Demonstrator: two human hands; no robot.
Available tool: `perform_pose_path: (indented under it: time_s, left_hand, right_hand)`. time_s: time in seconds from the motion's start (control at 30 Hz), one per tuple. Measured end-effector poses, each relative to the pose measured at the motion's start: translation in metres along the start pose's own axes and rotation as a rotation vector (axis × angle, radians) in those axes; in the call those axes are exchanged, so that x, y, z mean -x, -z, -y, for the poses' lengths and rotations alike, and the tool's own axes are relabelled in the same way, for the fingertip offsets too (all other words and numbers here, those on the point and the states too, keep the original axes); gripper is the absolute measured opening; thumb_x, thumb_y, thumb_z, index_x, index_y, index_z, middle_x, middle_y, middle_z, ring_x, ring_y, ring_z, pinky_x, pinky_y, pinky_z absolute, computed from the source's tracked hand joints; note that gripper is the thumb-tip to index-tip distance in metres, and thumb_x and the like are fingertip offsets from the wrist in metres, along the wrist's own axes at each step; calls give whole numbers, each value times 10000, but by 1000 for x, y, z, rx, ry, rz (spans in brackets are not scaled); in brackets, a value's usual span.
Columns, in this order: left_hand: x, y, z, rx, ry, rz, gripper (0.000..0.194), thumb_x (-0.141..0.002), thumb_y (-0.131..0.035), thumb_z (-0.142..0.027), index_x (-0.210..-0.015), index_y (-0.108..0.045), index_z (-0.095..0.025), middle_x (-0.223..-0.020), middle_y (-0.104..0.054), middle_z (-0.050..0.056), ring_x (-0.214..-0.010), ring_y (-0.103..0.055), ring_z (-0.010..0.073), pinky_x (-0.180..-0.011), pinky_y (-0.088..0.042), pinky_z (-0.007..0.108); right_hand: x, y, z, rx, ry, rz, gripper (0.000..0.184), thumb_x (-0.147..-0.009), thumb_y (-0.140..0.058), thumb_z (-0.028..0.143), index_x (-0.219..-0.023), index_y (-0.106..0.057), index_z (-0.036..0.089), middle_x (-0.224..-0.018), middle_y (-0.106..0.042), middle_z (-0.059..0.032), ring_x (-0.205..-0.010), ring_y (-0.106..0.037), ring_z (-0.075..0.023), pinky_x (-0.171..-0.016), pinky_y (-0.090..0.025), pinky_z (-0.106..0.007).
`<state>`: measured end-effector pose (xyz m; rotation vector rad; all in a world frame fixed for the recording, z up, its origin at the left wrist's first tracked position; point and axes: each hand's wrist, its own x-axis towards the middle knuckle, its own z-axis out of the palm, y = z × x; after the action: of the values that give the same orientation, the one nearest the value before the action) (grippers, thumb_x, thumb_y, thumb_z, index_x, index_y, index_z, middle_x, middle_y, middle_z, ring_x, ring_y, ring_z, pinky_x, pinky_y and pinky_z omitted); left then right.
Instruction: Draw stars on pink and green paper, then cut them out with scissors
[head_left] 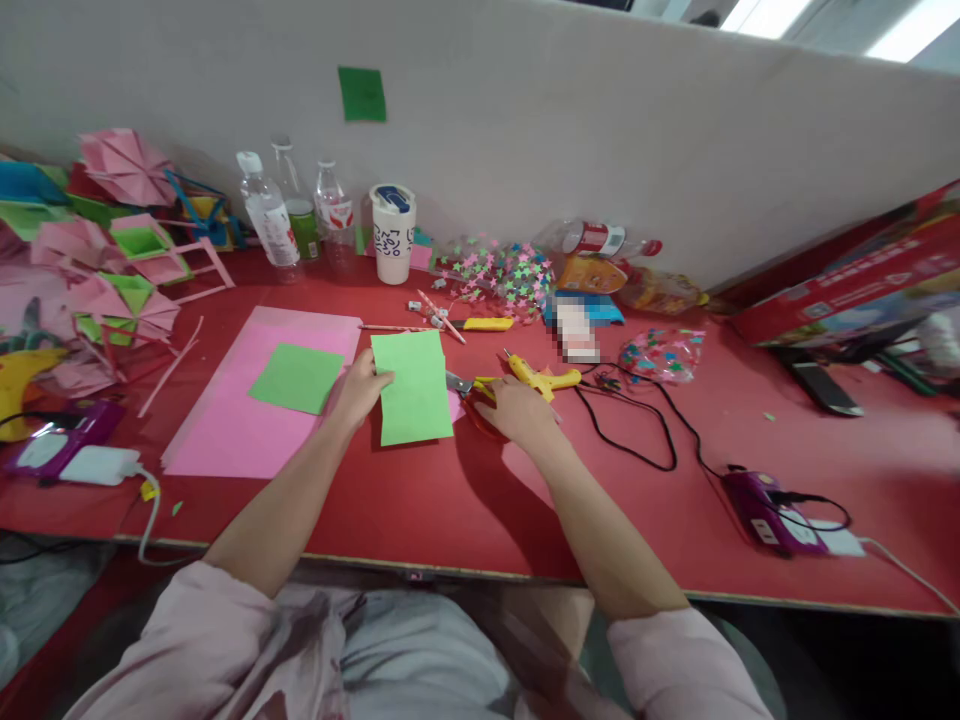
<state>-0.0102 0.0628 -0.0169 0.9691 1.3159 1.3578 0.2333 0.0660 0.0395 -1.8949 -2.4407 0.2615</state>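
My left hand is closed on the left edge of a light green sheet of paper, its thumb lying over the front. In the middle of the red table, my right hand is curled round the yellow and orange handles of a pair of scissors. The scissors' blades point left, and their tips lie at or behind the paper's right edge. A smaller green piece rests on a stack of pink sheets to the left. Just beyond my right hand lies a yellow glue gun.
At the back stand plastic bottles and a white tumbler. Nearby are a bag of paper stars and a yellow cutter. Folded paper crafts fill the left. A black cord and purple power strip lie right.
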Motion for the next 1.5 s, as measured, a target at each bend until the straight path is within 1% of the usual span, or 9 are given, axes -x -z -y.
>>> perform_pose_path:
  time_s: [0.17, 0.43, 0.63, 0.7, 0.77, 0.87, 1.1, 1.3, 1.5]
  left_hand:
    - [-1, -6, 3, -26, 7, 43, 357, -632, -634, -165, -983, -573, -176, -926, -728, 38, -887, -703, 229, -805, -536, 343]
    - [-4, -5, 2, -123, 15, 62, 328, -650, -639, -99, -969, -593, -159, -892, -717, 31, -843, -690, 213, -783, -537, 331]
    - [5, -6, -9, -188, -5, 20, 524, -692, -663, -64, -1185, -516, -164, -824, -681, 5, -775, -673, 193, -745, -534, 320]
    - [8, -6, -11, -191, -19, 17, 721, -719, -660, -64, -1372, -379, -183, -824, -674, -6, -778, -673, 193, -780, -540, 342]
    - [9, -5, -11, -237, -80, 35, 834, -744, -646, -70, -1468, -259, -215, -941, -686, 20, -868, -676, 200, -858, -535, 374]
    - [8, -1, -8, -450, -258, 160, 688, -756, -620, -87, -1401, -414, -211, -1307, -602, 104, -1154, -605, 239, -1007, -479, 413]
    - [6, 7, -8, -546, -279, 257, 479, -740, -551, -45, -1197, -602, -180, -1258, -619, 74, -1026, -613, 203, -970, -497, 389]
    - [4, 7, -5, -594, -304, 225, 321, -732, -585, -61, -1024, -646, -178, -1093, -590, 50, -903, -581, 177, -936, -489, 382]
    - [-7, 15, -20, -548, -300, 207, 397, -674, -551, -13, -1027, -628, -177, -1033, -610, 31, -773, -552, 129, -819, -487, 304]
  right_hand:
    - [-46, 12, 22, 57, -2, -99, 257, -935, -478, 242, -1083, -647, 117, -1154, -669, -182, -1085, -632, -291, -900, -454, -342]
    - [-121, -12, 37, -4, -69, -145, 308, -894, -382, 33, -1147, -554, 68, -1133, -660, -245, -994, -661, -286, -763, -480, -336]
    - [-79, -11, 25, -94, 71, -226, 540, -847, -454, 86, -1382, -464, 161, -1034, -687, -110, -873, -657, -235, -742, -498, -316]
    - [-52, -14, 17, -182, 273, -337, 555, -851, -442, 106, -1397, -503, 186, -961, -684, -92, -764, -642, -208, -711, -501, -311]
    - [-27, -19, 8, -221, 411, -399, 492, -877, -429, 135, -1345, -572, 191, -917, -691, -90, -717, -640, -193, -687, -503, -305]
    - [-5, -28, -1, -306, 490, -472, 390, -893, -430, 146, -1214, -644, 202, -934, -732, -89, -786, -677, -199, -720, -525, -315]
    - [5, -25, 10, -578, 300, -698, 95, -849, -599, 304, -787, -585, 233, -732, -678, -38, -704, -631, -194, -703, -505, -348]
    - [11, -18, 13, -1385, 111, -365, 217, -856, -523, 391, -977, -613, 235, -628, -631, 29, -538, -585, -135, -579, -490, -295]
    - [6, -22, 6, -1426, -26, -380, 143, -786, -623, 353, -798, -546, 232, -556, -523, 75, -461, -469, -93, -489, -430, -231]
